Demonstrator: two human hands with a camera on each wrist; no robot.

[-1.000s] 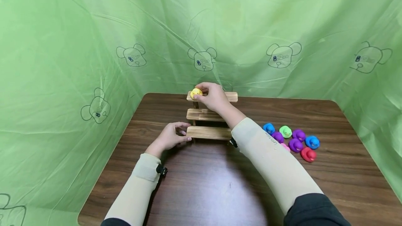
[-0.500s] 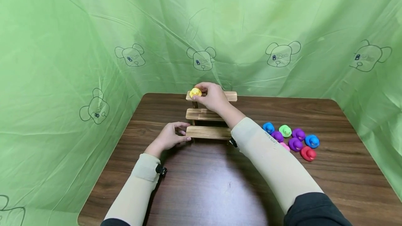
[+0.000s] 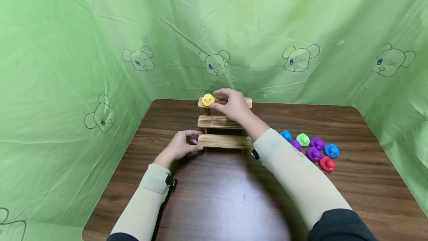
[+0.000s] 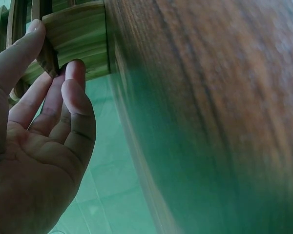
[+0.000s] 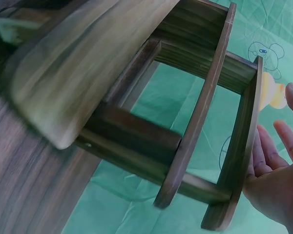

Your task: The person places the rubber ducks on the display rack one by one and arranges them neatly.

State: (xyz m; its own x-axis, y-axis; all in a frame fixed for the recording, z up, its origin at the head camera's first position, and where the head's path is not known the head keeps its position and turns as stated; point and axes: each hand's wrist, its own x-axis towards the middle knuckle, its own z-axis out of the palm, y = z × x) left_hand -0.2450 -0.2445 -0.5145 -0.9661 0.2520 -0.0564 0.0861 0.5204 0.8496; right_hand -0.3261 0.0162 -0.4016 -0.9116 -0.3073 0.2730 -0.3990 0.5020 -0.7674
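A three-step wooden display stand (image 3: 225,141) stands toward the back of the table. On the left end of its top step sits a yellow rubber duck (image 3: 208,100), facing forward. My right hand (image 3: 233,105) is just right of the duck, thumb and fingers spread and nothing held; the right wrist view shows this hand (image 5: 278,180) beside the stand's top, with part of the duck (image 5: 271,91) beyond. My left hand (image 3: 180,144) pinches the left end of the lowest step. In the left wrist view its thumb and fingers (image 4: 75,100) lie on either side of that board (image 4: 80,39).
Right of the stand, several rubber ducks lie grouped on the brown wood-grain table (image 3: 200,203): a green duck (image 3: 302,140), a red duck (image 3: 327,163), blue and purple ones. My right sleeve (image 3: 294,174) passes in front of some. A green curtain (image 3: 254,29) encloses the table.
My right hand has let go of the yellow duck and shifted slightly right, leaving it on the top step. My left hand stays at the lowest step.
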